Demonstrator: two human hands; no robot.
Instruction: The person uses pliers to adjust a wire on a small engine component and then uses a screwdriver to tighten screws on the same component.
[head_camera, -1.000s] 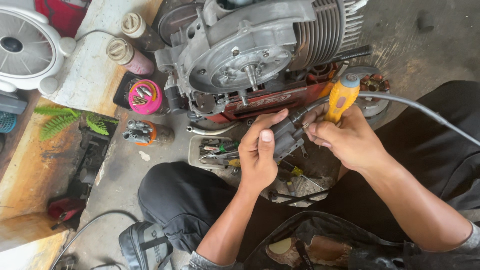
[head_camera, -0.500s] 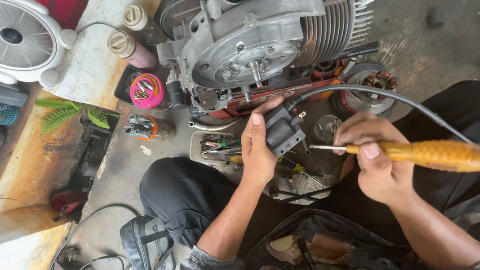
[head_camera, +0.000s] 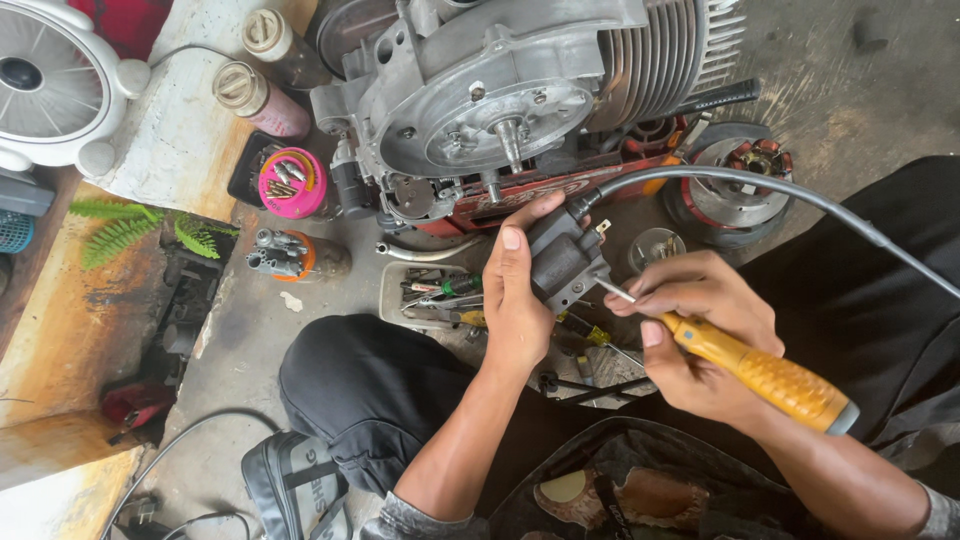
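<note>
Coil block is held closed in left hand above the tool tray, w/ screwdriver gripped in right hand, tip at block edge; judged step: fastener/terminal work, tip to be seated squarely.

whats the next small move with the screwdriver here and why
Probably seat the tip and turn: the right hand holds the screwdriver with its tip at the black coil, which the left hand grips steady.
</note>
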